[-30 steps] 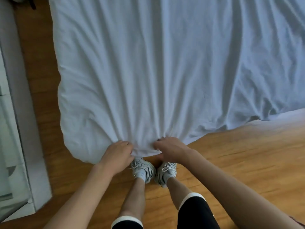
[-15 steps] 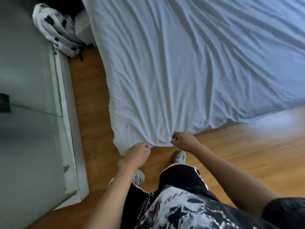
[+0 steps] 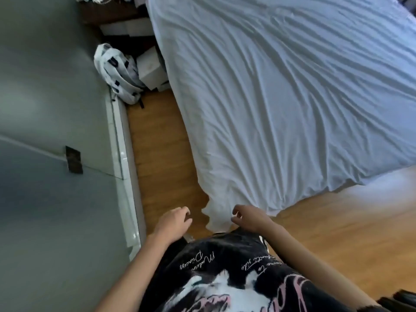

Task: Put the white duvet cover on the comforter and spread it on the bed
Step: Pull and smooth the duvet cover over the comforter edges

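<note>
Head view: both hands (loosely curled) off duvet cover (image 3: 281, 109).

Both hands (image 3: 173, 221) off duvet cover (image 3: 281, 109).

White bedding, warm wood floor

The duvet cover (image 3: 281, 104) is plain white; floor (image 3: 337, 221) orange-brown; bag (image 3: 117, 73) white with dark marks; shirt (image 3: 236, 278) black, pink-and-white print.

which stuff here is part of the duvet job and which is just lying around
Part of the job:
white duvet cover
left hand
right hand

Just lying about:
black-and-white bag on the floor by the wall
white boxes beside the bed
</note>
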{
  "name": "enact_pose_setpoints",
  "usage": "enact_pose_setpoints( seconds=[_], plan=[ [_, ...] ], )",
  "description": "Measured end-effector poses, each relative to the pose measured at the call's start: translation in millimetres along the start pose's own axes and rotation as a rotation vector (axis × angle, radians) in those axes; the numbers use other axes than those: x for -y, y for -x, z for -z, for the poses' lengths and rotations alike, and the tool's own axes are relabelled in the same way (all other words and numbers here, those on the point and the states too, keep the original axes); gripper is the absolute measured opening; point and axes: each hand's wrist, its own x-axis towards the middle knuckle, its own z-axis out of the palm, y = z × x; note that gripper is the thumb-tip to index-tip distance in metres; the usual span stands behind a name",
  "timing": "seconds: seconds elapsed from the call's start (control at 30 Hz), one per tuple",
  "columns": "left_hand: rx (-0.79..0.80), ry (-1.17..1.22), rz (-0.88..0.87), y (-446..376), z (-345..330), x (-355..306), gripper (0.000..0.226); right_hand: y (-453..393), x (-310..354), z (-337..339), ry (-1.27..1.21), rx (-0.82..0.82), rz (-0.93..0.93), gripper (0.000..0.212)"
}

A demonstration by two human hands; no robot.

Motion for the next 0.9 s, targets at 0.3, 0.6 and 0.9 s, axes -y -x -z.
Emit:
enact_pose_setpoints(
  seconds=[0.3,0.6,0.9],
  plan=[
    [-0.001,-0.011,0.004,-50,105,94,0.03,-58,99,53,-0.117,-0.116,-0.049,0.033],
    [0.17,-0.185,-0.136,-195,210,117,0.029,-195,176,147,-0.287,-0.148,-0.079,0.029],
    [0.259,-0.457,-0.315,-374,372,88,0.03,-317,207,300,-0.611,-0.265,-0.182,0.026]
  ],
)
